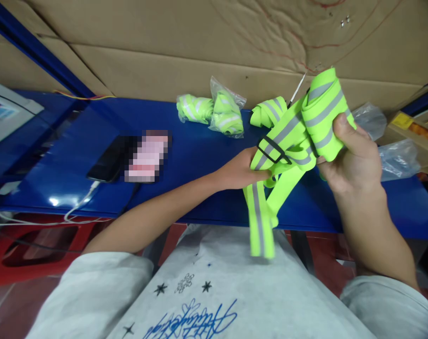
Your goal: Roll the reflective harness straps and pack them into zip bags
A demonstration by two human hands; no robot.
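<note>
Over the blue table [200, 155], holding up a neon yellow reflective strap vest [292, 136] with both hands. Wrapping the right hand [355, 160] tight around the folded bundle at the top, thumb pressing on the front. Pinching the lower part with the left hand [240, 172], right beside the black buckle [272, 149], fingers mostly hidden behind the fabric. Letting two strap ends [259, 221] dangle past the table edge. Also spotting, further back by the cardboard wall [164, 47], a rolled vest [194, 108] touching a bagged one [228, 113]. Noticing a phone [110, 160] off to the left and crinkly clear bags [394, 160] near the right hand.
</note>
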